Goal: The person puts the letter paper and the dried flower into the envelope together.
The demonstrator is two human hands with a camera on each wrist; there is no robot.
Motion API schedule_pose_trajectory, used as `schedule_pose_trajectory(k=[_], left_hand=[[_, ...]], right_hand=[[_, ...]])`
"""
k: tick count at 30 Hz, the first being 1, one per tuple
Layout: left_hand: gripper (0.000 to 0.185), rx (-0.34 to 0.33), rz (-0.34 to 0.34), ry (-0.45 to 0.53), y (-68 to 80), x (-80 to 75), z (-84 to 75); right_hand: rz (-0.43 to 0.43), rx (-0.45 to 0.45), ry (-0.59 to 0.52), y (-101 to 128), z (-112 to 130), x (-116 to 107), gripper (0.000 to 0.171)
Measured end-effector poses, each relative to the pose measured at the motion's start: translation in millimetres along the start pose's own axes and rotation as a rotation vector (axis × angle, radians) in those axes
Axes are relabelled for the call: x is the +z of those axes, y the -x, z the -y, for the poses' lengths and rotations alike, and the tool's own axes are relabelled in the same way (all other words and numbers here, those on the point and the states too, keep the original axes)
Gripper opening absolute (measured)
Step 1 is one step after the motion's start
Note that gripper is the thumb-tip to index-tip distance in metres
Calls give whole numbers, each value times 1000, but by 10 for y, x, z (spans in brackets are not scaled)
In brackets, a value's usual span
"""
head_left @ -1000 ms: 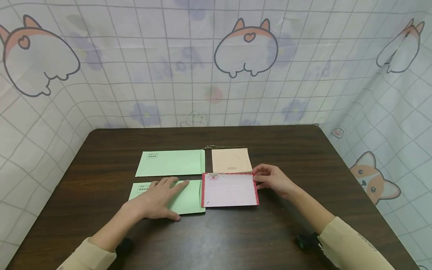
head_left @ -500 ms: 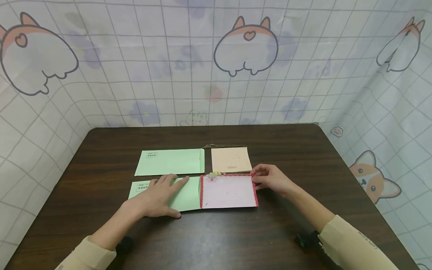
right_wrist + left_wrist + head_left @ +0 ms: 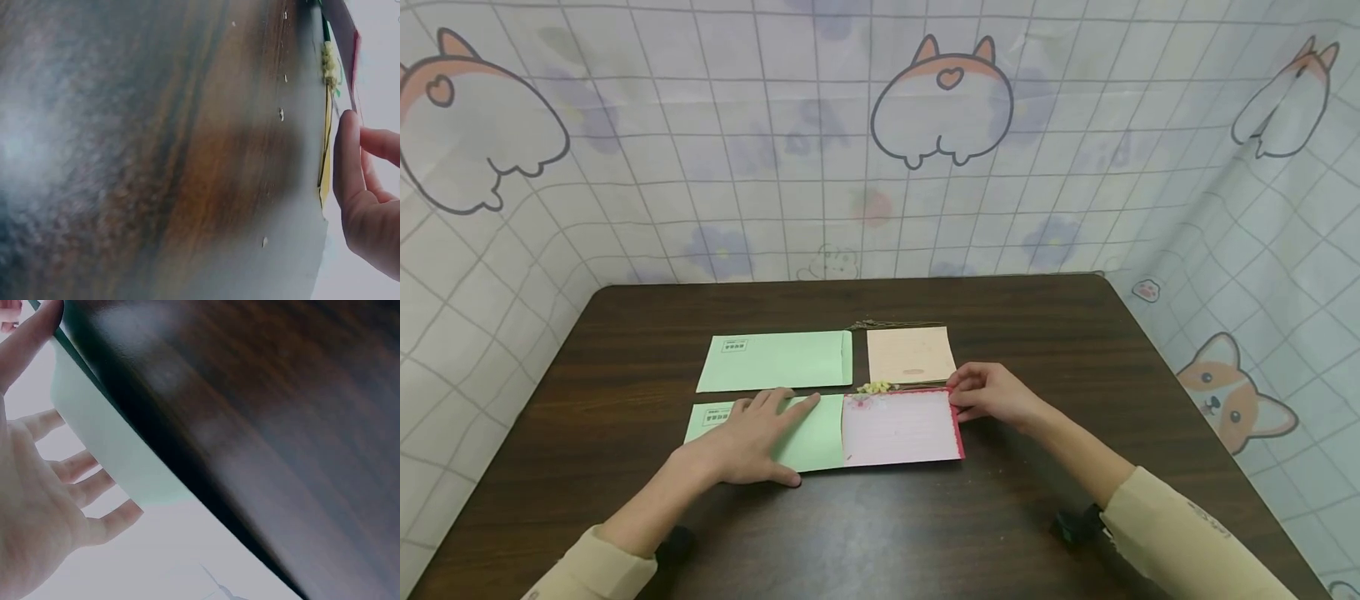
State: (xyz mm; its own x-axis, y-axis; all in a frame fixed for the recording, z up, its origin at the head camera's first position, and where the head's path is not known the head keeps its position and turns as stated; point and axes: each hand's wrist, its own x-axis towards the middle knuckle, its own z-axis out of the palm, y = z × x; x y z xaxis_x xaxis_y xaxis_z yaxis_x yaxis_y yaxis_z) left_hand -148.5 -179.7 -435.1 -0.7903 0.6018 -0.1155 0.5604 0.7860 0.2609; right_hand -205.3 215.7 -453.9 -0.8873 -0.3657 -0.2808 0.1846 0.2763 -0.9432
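My left hand (image 3: 745, 443) rests on the near light-green envelope (image 3: 816, 435), fingers spread and palm down, covering part of its printed stamp. In the left wrist view the fingers and thumb touch the pale green envelope (image 3: 119, 447). At that envelope's right end lies a pink-white card with a red scalloped border (image 3: 902, 429). Its left red border is hidden at the envelope's mouth. My right hand (image 3: 997, 394) pinches the card's upper right edge between thumb and fingers; the right wrist view also shows this hand (image 3: 369, 200) at the card's edge.
Behind lies a second green envelope (image 3: 775, 361). A peach-coloured sheet (image 3: 912, 354) sits to its right. A sprig of small yellow flowers (image 3: 877, 387) lies along the card's far edge, and thin dried stems (image 3: 898, 324) lie behind the peach sheet. A patterned curtain (image 3: 820, 167) surrounds the dark wooden table (image 3: 880, 533).
My right hand has moved left with the card, and the card's left red border has gone out of sight at the envelope's mouth. The yellow flowers have come into view. My left hand stays put.
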Motion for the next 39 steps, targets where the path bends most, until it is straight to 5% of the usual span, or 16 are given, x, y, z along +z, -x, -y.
schedule_pose_trajectory(k=[39], left_hand=[[105, 26, 22, -23, -53, 23, -19]], right_hand=[[69, -8, -38, -171, 102, 518, 29]])
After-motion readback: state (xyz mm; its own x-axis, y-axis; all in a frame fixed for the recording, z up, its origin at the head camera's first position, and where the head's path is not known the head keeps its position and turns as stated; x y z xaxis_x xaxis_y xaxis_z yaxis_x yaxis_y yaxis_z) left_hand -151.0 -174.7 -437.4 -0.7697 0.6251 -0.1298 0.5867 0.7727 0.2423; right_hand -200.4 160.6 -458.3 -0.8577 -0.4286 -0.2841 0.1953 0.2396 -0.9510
